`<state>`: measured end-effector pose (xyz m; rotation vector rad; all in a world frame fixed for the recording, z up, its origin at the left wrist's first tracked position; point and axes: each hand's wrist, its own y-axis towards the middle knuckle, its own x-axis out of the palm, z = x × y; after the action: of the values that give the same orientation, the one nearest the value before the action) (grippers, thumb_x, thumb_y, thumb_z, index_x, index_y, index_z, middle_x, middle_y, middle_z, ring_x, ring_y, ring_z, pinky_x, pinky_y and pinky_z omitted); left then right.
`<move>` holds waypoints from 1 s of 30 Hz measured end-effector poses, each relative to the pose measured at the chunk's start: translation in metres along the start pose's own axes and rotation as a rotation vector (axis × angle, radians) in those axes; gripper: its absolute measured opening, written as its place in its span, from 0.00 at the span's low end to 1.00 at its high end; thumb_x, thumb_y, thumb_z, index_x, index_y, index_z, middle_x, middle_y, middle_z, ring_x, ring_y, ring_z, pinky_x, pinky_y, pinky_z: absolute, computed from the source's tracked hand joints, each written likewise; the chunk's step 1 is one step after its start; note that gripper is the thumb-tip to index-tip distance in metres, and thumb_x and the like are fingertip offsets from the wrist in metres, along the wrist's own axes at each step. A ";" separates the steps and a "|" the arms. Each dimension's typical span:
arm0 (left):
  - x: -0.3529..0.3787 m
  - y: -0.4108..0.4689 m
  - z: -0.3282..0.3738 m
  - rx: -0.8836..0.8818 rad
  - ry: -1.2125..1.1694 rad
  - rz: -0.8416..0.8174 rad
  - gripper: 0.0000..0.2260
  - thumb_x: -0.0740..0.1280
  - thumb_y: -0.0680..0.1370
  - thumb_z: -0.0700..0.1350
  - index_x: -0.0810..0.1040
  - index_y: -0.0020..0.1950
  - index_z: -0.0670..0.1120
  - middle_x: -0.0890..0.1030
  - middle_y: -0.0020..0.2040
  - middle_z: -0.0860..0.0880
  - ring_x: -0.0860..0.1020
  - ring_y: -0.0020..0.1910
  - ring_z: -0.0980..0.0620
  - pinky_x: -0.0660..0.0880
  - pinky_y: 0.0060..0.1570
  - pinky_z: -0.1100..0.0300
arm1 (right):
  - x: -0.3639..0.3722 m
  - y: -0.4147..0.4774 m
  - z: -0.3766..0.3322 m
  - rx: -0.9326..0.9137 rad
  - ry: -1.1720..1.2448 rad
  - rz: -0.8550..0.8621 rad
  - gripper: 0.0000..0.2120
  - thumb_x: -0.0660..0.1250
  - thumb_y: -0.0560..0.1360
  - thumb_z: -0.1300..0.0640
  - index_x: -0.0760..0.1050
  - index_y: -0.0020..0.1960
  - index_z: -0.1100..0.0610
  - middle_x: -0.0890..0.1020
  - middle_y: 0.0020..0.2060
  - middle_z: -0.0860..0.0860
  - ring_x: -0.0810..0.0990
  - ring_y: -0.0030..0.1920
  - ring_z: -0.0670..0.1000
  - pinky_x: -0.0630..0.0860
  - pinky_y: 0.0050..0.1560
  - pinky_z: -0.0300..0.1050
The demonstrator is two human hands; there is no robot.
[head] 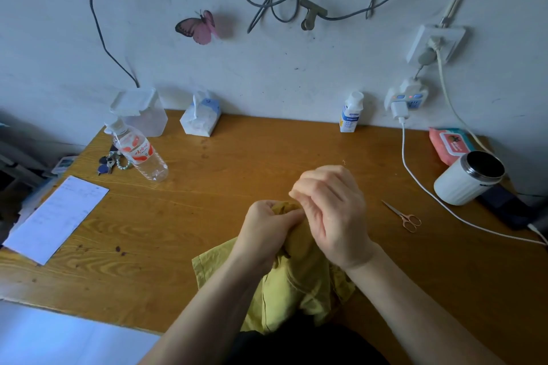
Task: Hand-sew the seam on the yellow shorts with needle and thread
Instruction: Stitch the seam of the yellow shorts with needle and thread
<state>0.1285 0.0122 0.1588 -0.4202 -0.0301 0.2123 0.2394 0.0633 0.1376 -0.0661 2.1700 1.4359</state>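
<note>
At the wooden table [225, 157], your left hand [268, 230] grips a bunched fold of the yellow shorts [296, 290], which trail from your fists to the near edge; your right hand [332, 213] sits just beside it, fingers curled tight at the fold, though whether they pinch a needle cannot be told; small scissors [403, 216] lie to the right, near a white mug [468, 178]; a water bottle [139, 151], keys [111, 161] and a paper sheet [56, 216] occupy the left side.
</note>
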 end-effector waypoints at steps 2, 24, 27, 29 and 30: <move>0.000 0.001 -0.002 -0.011 -0.037 0.013 0.15 0.70 0.74 0.41 0.76 0.42 0.27 0.78 0.33 0.38 0.77 0.32 0.44 0.76 0.33 0.57 | -0.002 0.004 0.002 0.097 0.039 0.001 0.12 0.62 0.78 0.58 0.78 0.42 0.64 0.81 0.37 0.55 0.75 0.42 0.48 0.73 0.44 0.38; -0.073 0.022 -0.006 -0.070 -0.307 0.357 0.05 0.69 0.74 0.39 0.80 0.41 0.37 0.84 0.34 0.41 0.83 0.35 0.46 0.80 0.37 0.55 | -0.031 0.007 0.028 1.497 1.385 0.585 0.13 0.56 0.81 0.59 0.70 0.39 0.58 0.74 0.27 0.50 0.71 0.24 0.44 0.69 0.24 0.34; -0.078 0.024 -0.006 -0.076 -0.343 0.401 0.05 0.69 0.75 0.38 0.79 0.40 0.37 0.83 0.30 0.44 0.83 0.30 0.49 0.79 0.29 0.60 | -0.036 0.003 0.040 1.538 1.357 0.667 0.12 0.56 0.81 0.59 0.70 0.39 0.58 0.74 0.28 0.50 0.72 0.25 0.44 0.70 0.24 0.34; -0.081 0.025 -0.007 -0.078 -0.359 0.423 0.05 0.69 0.75 0.38 0.79 0.39 0.38 0.83 0.29 0.45 0.83 0.29 0.50 0.78 0.27 0.61 | -0.040 0.000 0.048 1.562 1.329 0.725 0.11 0.57 0.81 0.60 0.70 0.40 0.59 0.74 0.29 0.50 0.72 0.25 0.44 0.71 0.25 0.34; -0.083 0.026 -0.008 -0.082 -0.362 0.433 0.05 0.69 0.74 0.38 0.79 0.39 0.38 0.83 0.29 0.45 0.83 0.30 0.50 0.78 0.27 0.61 | -0.041 -0.001 0.052 1.574 1.316 0.752 0.10 0.58 0.81 0.59 0.71 0.41 0.59 0.74 0.30 0.50 0.73 0.25 0.44 0.71 0.26 0.34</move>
<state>0.0424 0.0146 0.1420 -0.4630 -0.3059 0.7144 0.2961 0.0979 0.1400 0.5511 3.9400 -0.9217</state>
